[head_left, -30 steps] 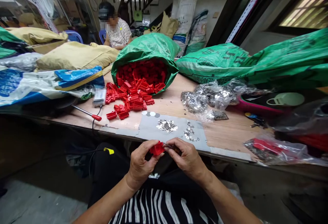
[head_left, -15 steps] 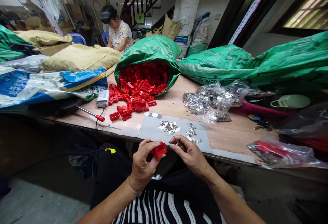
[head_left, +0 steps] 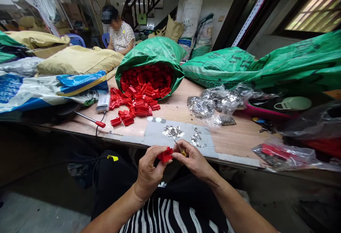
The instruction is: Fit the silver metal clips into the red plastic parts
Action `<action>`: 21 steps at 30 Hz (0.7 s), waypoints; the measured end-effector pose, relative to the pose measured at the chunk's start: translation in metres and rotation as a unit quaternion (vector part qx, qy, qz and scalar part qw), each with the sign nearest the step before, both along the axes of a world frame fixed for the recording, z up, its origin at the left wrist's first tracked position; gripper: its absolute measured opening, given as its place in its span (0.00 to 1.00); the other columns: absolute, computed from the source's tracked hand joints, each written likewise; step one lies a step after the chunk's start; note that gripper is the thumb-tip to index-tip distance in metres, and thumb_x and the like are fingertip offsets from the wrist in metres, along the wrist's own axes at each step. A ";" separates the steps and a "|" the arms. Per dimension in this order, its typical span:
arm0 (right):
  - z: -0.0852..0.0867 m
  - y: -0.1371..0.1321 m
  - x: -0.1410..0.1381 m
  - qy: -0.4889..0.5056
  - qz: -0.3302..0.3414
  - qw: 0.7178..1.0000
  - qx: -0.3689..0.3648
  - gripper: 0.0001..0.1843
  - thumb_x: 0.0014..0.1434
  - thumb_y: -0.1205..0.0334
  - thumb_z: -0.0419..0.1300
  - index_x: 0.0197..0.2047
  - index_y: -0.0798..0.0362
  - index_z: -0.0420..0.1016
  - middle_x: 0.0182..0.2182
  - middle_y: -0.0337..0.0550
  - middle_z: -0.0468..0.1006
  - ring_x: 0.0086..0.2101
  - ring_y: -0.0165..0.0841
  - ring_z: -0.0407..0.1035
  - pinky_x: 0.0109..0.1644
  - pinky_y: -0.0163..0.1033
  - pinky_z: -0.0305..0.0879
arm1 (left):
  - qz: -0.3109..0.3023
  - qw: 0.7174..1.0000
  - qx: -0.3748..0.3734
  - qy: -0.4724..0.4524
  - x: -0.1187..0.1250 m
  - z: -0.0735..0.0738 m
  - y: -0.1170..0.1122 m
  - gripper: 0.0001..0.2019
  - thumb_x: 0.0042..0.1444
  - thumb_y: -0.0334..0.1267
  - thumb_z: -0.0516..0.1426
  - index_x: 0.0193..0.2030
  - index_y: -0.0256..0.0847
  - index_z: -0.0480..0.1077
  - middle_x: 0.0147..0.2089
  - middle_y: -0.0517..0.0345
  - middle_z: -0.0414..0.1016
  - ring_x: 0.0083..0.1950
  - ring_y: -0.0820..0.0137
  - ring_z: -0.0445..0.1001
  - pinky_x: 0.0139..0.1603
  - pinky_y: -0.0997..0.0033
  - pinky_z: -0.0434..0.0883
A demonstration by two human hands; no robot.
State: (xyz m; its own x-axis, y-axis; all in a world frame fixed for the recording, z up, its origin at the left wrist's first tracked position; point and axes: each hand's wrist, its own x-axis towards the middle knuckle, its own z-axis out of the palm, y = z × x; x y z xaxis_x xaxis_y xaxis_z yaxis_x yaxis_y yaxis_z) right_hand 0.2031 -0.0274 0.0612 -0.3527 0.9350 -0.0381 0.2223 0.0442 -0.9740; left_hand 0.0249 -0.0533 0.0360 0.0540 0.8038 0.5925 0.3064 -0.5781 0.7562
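My left hand (head_left: 150, 165) is closed on a red plastic housing (head_left: 165, 154), gripping it between thumb and fingers just in front of the table edge. Close on its right, my right hand (head_left: 191, 157) holds a small yellow-handled screwdriver (head_left: 183, 152), its thin shaft pointing up and left. The thumb and fingertip of that hand meet at the housing's right side; whether a small piece is pinched there I cannot tell. Beyond the hands, a pile of small metal plates (head_left: 173, 131) and a smaller heap of metal bits (head_left: 196, 137) lie on a grey mat (head_left: 154, 133).
A green sack (head_left: 151, 50) spills red housings (head_left: 141, 101) onto the table. Bagged metal parts (head_left: 205, 107) lie to the right, near a pink basket (head_left: 255, 110). A red-tipped lever (head_left: 99, 124) juts out at left. Another person (head_left: 121, 36) sits across the table.
My right hand has moved left, so its fingertips now meet the red housing. More of the screwdriver's yellow handle shows. The whole view has shifted slightly.
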 end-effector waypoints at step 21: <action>-0.023 -0.002 0.002 0.135 0.077 0.971 -0.179 0.23 0.52 0.46 0.65 0.36 0.51 0.58 0.24 0.29 0.59 0.21 0.22 0.49 0.23 0.30 0.44 | -0.057 0.996 -0.057 -0.027 0.000 -0.014 -0.004 0.15 0.52 0.32 0.62 0.47 0.44 0.72 0.43 0.53 0.79 0.45 0.65 0.77 0.46 0.65 0.75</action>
